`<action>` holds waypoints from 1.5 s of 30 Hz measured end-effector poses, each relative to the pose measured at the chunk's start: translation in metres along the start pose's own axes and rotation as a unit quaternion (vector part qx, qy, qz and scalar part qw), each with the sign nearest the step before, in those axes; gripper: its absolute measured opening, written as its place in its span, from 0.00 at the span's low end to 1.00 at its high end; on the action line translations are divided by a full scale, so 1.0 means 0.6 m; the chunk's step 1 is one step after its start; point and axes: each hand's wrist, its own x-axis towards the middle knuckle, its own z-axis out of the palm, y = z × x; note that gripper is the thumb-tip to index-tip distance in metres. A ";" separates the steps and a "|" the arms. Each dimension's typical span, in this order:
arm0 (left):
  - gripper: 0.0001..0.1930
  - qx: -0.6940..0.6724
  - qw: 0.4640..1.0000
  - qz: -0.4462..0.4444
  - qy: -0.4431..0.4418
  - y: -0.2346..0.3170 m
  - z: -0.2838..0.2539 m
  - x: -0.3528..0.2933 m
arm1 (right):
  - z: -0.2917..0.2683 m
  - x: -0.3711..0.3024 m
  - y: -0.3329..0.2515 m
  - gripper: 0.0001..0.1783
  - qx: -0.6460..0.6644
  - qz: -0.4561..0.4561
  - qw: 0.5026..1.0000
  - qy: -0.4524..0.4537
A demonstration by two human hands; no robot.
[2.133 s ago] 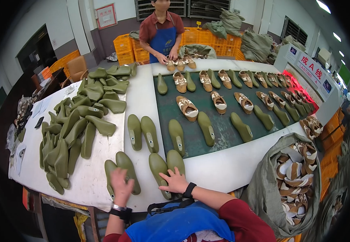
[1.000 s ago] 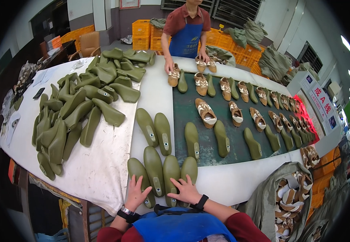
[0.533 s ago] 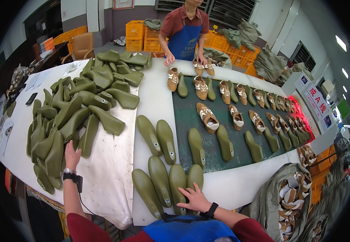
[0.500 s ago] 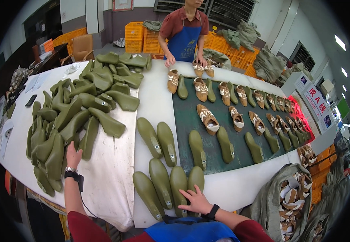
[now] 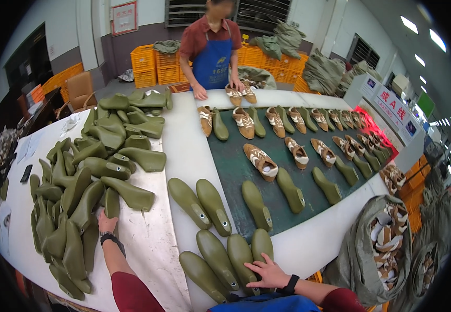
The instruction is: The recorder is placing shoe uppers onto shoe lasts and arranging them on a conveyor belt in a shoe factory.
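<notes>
My left hand is closed round the near end of a green shoe last, at the right side of a heap of similar lasts. That last stands tilted, and my fingers are partly hidden behind it. Over the near row of lasts, my right hand lies with its fingers spread, the tips touching a last and the one beside it. Two more lasts in this row lie to its left, and a pair lies just beyond.
A dark green conveyor belt carries brown-and-white shoes and lasts in rows. Across the table stands a co-worker in a blue apron, hands at shoes. A grey sack of shoes is at the near right; a phone lies far left.
My left hand has moved right along the heap's near edge and closed on a last, which now tilts up. My right hand stays on the near row. The whole view has shifted.
</notes>
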 end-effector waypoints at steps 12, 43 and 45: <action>0.51 -0.085 0.953 0.067 -0.283 0.001 -0.036 -0.282 | -0.001 0.008 -0.005 0.45 0.008 0.034 0.999 -0.032; 0.33 0.007 0.982 0.186 -0.025 0.132 0.006 -0.601 | 0.024 0.003 0.042 0.40 0.106 -0.050 0.993 0.019; 0.35 0.034 0.987 0.158 -0.021 0.167 0.006 -0.638 | 0.027 -0.019 0.058 0.38 0.047 -0.071 0.992 0.090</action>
